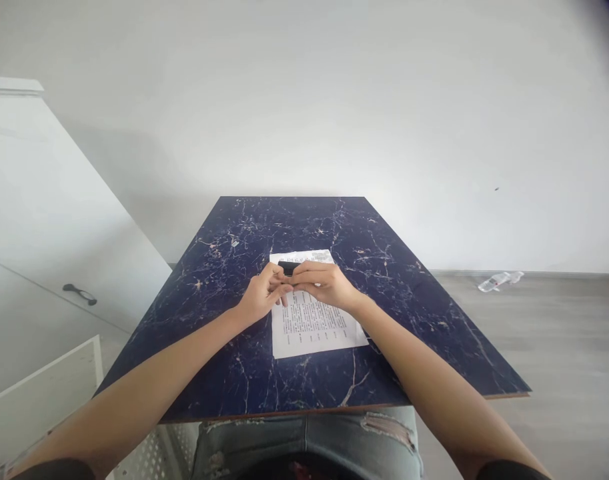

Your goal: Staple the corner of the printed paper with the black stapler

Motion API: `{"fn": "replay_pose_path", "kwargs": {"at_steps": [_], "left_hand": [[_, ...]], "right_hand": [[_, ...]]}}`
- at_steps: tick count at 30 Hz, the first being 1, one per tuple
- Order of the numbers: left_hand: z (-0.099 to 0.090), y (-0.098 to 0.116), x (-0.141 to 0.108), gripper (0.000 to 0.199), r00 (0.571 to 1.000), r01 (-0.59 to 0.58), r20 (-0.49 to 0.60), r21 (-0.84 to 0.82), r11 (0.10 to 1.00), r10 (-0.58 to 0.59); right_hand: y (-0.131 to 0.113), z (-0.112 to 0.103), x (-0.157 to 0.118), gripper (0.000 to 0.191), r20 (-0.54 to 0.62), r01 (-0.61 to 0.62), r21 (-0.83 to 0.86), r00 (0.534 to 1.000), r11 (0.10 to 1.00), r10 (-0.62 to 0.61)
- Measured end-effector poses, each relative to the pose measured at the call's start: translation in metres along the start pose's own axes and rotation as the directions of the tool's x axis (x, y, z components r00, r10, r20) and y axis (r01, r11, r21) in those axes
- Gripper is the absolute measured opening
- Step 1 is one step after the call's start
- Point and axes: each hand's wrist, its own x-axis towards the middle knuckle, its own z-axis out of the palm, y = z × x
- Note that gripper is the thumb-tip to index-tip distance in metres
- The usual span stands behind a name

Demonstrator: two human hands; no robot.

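Over the middle of the table, my left hand [262, 293] and my right hand [329, 285] meet with fingertips close together. Between them is a small black oblong object [287, 267], partly covered by the fingers; its exact kind cannot be made out. My right hand's fingers lie along its right end, and my left thumb and fingers are closed at its left end. Directly below both hands lies a printed sheet of paper [309, 343], flat on the table, with its middle partly hidden by the hands.
The dark blue marble-patterned table [294, 223] reaches toward a white wall [324, 100]. A white cabinet [54, 200] with a black handle [80, 294] stands at the left. On the floor to the right lies a clear plastic item [499, 281]. My legs are against the near edge.
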Motion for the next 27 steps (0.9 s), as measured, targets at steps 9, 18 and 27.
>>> {"fn": "replay_pose_path", "kwargs": {"at_steps": [9, 18, 27], "left_hand": [[-0.138, -0.050, 0.052, 0.027, 0.887, 0.155, -0.441, 0.563, 0.812, 0.137], [-0.147, -0.069, 0.046, 0.025, 0.960, 0.148, -0.279, 0.561, 0.815, 0.017], [-0.134, -0.057, 0.042, 0.013, 0.970, 0.153, -0.240, 0.427, 0.891, -0.052]], "right_hand": [[0.102, -0.100, -0.040, 0.014, -0.595, -0.670, -0.289, 0.686, 0.684, 0.420], [0.138, -0.125, -0.068, 0.020, -0.619, -0.743, -0.369, 0.644, 0.558, 0.449], [0.135, -0.097, -0.062, 0.034, -0.609, -0.683, -0.485, 0.712, 0.546, 0.351]]}}
